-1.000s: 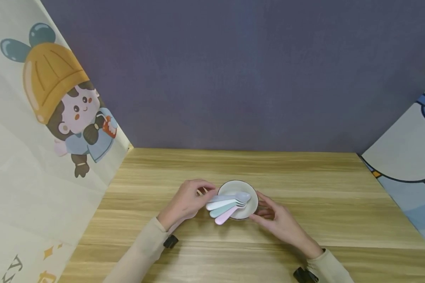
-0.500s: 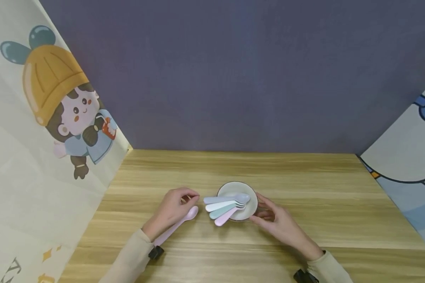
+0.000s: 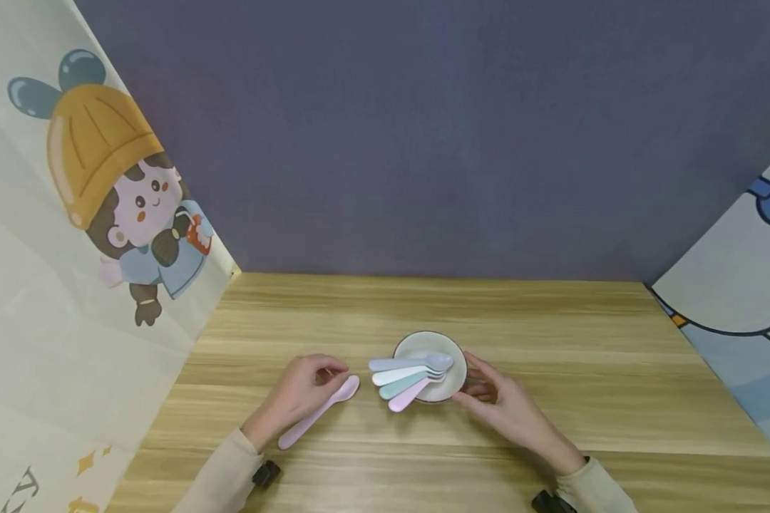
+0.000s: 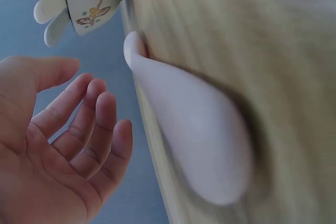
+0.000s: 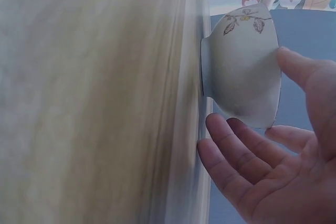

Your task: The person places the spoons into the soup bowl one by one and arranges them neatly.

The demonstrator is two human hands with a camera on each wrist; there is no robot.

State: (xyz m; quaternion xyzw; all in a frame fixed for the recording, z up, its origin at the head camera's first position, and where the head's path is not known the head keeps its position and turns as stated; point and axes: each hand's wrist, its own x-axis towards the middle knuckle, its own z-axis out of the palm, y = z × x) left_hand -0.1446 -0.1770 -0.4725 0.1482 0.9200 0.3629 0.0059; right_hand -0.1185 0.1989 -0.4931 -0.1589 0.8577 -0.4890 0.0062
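A white bowl (image 3: 413, 345) with a thin dark rim stands upright on the table. Several small spoons, in lavender (image 3: 391, 364), white (image 3: 393, 375), teal (image 3: 398, 386) and pink (image 3: 406, 397), lean fanned in it, handles over its left edge. My right hand (image 3: 503, 407) holds the bowl's right side, thumb and index finger at the rim in the right wrist view. A separate pink spoon (image 3: 314, 419) lies on the table left of the bowl. My left hand (image 3: 295, 397) hovers beside it, fingers loosely curved around nothing; the left wrist view shows its palm (image 4: 47, 182) bare.
The wood-grain table (image 3: 488, 477) runs back to a dark blue-grey wall panel (image 3: 436, 142). White panels with cartoon prints, including a child in a yellow hat (image 3: 96, 153), stand on the left and right sides.
My left hand has moved from the spoon handles at the bowl's left edge back toward the lower left, uncovering the separate pink spoon. My right hand and the bowl have stayed in place.
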